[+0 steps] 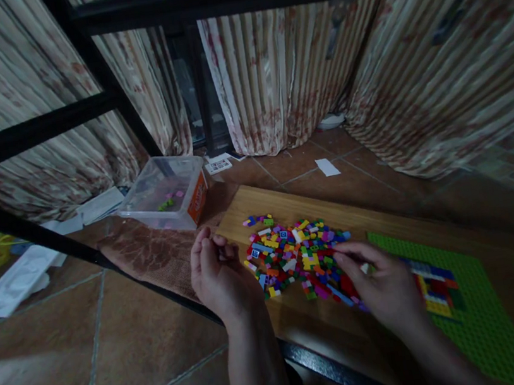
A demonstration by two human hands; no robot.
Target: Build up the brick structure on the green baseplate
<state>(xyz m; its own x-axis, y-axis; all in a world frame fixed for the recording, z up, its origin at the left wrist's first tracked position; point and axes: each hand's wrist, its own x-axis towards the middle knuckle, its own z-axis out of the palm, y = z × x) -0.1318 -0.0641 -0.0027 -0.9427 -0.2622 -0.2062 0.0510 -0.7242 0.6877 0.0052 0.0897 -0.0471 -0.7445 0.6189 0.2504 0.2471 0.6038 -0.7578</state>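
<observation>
A pile of small multicoloured building bricks (289,257) is spread over a wooden board. My right hand (387,285) reaches over the right side of the pile, thumb and forefinger pinched together at a red building brick (325,252). Its other fingers are curled, and a small pale piece (366,267) shows beneath them. Left of the pile, my left hand (224,280) is raised palm up with the fingers curled in; whatever it may hold is hidden. Partly behind my right wrist lies a green studded baseplate (483,288) carrying a block of joined coloured bricks (437,288).
A clear plastic box (158,190) with a few bricks inside stands at the back left. Black metal frame bars (115,101) cross above and left of the wooden board (244,204). Papers (327,166) lie on the tiled floor before striped curtains (270,82).
</observation>
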